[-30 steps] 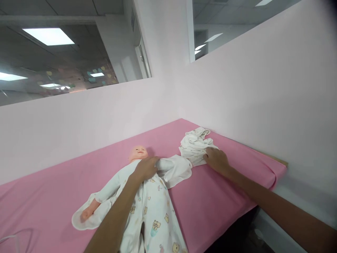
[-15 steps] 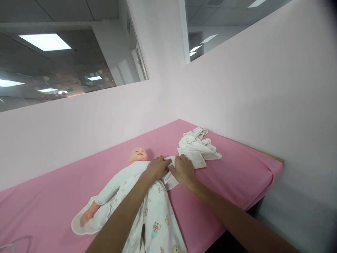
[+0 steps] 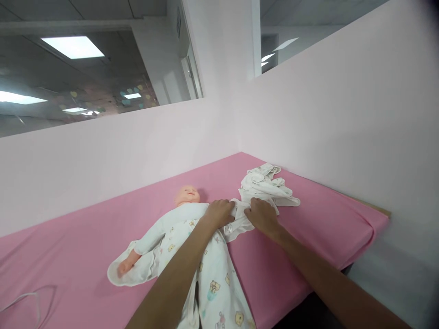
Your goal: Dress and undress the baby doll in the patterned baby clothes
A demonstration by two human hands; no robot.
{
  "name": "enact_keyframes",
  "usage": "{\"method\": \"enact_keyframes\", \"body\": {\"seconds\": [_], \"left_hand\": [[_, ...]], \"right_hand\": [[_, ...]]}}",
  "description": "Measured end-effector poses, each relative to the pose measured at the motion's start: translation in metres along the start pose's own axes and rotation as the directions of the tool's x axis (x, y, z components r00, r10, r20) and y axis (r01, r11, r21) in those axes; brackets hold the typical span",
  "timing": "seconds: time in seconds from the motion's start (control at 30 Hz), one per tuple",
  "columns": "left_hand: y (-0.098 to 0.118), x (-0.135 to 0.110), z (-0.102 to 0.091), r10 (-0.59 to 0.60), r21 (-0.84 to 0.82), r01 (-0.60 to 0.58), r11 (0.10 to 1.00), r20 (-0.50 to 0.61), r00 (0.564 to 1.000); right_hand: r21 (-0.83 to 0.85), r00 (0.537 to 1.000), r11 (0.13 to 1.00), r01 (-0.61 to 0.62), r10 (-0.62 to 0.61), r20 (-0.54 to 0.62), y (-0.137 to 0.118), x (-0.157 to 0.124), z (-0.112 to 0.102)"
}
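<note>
Overall, wall (image 3: 325, 114): white, meeting in a corner behind the scene.
Worktop (image 3: 61, 256): pink cover, creased at left; far corner runs up to the wall corner.
Windows: one at upper left (image 3: 103, 68), ceiling lights showing through; a second at upper right (image 3: 305, 18).
Doll (image 3: 187, 195): face up on the worktop, head toward the far wall, legs toward the camera; arm at picture left lies out to the side, its hand bare.
Suit (image 3: 214, 278): white, bear print, on the doll; partly covered by the left forearm.
Heap (image 3: 264, 185): crumpled white clothes beyond the right hand, near the right-hand wall.
Flap (image 3: 239, 225): white cloth between the two hands, beside the suit.
Left hand (image 3: 219, 214): at the doll's side, fingers curled down onto white cloth; cannot tell whether they pinch it.
Right hand (image 3: 262, 217): fingers bent, thumb side at the flap's edge, just in front of the heap; grip hidden, cannot tell.
Cable (image 3: 25, 296): thin, white, looped at lower left.
</note>
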State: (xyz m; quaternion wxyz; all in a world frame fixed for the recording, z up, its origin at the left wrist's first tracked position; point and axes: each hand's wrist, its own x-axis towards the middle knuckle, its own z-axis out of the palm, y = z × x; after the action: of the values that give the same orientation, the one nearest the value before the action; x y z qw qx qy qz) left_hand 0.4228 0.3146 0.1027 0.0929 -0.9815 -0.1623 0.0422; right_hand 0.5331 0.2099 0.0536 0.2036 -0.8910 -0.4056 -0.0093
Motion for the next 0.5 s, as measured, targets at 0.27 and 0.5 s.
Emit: {"method": "enact_keyframes", "body": {"seconds": [0.27,0.5], "left_hand": [[-0.005,-0.009,-0.005,0.01,-0.041,-0.011,0.999,-0.027,1.0],[-0.004,-0.005,0.006,0.046,-0.02,-0.047,0.999,-0.076,0.996]], "right_hand": [[0.05,0.999,0.998,0.029,-0.031,0.029,0.008,0.004,0.004],[0.205,0.998,0.978,0.033,-0.043,0.047,0.002,-0.001,0.009]]}}
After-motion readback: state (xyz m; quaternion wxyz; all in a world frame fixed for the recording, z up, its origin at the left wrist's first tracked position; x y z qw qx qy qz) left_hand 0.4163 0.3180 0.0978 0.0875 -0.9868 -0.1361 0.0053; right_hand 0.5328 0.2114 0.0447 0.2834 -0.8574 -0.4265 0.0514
